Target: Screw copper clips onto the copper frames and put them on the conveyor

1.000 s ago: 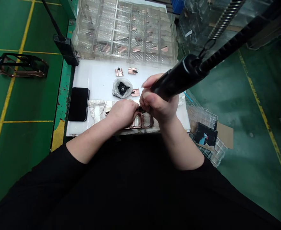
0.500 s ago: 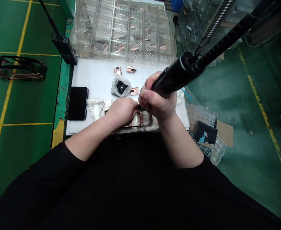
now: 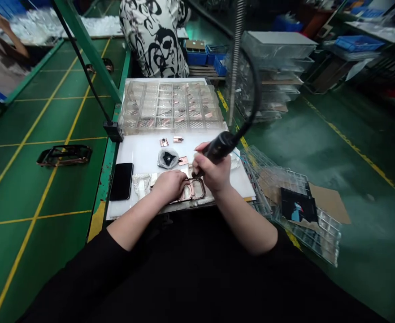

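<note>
The view had just swung up, bringing in a co-worker's patterned shirt (image 3: 157, 38) beyond the tray (image 3: 150, 107), while both hands stayed at the frame (image 3: 199, 190), so the work there seemed unbroken. The frame lay at the near edge of the white board (image 3: 141, 150), its right end showing. The right hand (image 3: 215, 172) was closed around the black tool (image 3: 219, 147), pointed down at the frame; whether its tip touched could not be told. The left hand (image 3: 168, 185) was curled over the frame's left part, hiding much of it, and its grip could not be judged. An open bag (image 3: 168, 159) stood just past the hands, a copper plate (image 3: 183, 160) beside it, and the phone (image 3: 121, 181) lay to the left.
</note>
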{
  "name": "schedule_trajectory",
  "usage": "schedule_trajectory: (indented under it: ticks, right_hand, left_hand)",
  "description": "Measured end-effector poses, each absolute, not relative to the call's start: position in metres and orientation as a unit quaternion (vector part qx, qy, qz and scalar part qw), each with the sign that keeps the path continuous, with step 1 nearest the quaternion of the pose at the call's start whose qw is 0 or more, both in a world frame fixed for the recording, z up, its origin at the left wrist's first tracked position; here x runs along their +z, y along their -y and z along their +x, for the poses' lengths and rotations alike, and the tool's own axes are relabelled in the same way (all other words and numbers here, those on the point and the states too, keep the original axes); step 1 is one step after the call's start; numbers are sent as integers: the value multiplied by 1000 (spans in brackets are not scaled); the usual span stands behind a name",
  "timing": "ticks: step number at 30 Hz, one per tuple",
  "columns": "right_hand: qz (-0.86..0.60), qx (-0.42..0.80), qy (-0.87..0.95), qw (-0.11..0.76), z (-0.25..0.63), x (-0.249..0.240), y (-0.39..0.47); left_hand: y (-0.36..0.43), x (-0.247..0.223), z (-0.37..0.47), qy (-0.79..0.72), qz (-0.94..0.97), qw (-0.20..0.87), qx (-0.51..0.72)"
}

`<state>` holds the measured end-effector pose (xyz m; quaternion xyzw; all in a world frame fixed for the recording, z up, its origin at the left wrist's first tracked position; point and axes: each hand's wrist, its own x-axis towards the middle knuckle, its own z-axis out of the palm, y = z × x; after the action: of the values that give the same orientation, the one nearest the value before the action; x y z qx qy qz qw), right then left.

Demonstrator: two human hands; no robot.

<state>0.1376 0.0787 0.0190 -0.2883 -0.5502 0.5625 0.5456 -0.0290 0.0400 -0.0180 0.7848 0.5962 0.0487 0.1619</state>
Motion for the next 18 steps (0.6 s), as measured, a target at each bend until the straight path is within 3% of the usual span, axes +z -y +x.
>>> schedule_trajectory:
  ticks: [3, 9, 14, 18]
  right_hand:
    - [-274, 548, 531, 586, 164, 38, -76]
    - [-358, 526, 631, 444, 211, 61, -69]
    - [-373, 492, 655, 436, 216, 57, -66]
    - [-418, 467, 666, 405, 220, 46, -60]
  left_hand:
    - [-37, -12, -31, -583, 795, 157, 54]
    - [5, 18, -43, -588, 792, 117, 118]
    - [35, 13, -52, -579, 779, 240, 33]
    - [30, 4, -54, -596, 750, 279, 61]
